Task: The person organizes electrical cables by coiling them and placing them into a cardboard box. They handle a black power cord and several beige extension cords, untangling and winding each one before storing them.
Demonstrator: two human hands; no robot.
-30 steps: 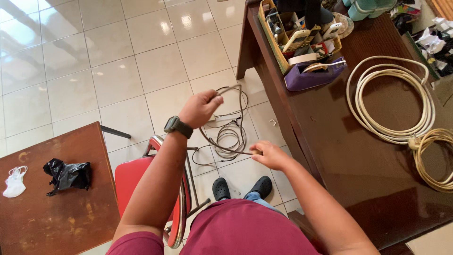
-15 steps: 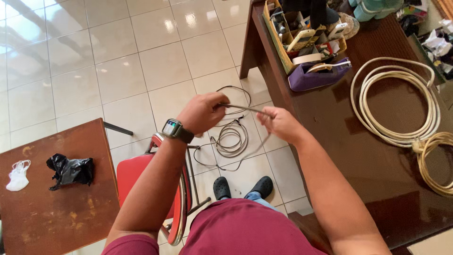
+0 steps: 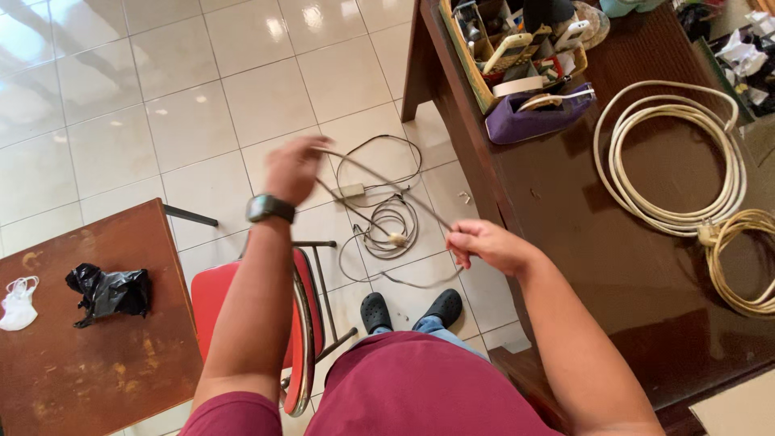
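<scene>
Both hands grip a thin grey cable [image 3: 379,179] over the tiled floor [image 3: 121,121].
Left hand [image 3: 295,168] and right hand [image 3: 484,245] are closed on it; the stretch slants down toward the dark table's [image 3: 613,266] edge.

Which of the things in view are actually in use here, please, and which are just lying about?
In use: left hand, right hand, both holding the thin cable; its coil on the floor.

Lying about: white cable, purple tape dispenser, black bag, mask, red chair.

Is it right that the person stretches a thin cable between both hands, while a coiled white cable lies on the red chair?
Not quite. The head view shows the coiled white cable on the dark table, not the red chair. Both hands, left and right, do stretch the thin cable.
</scene>
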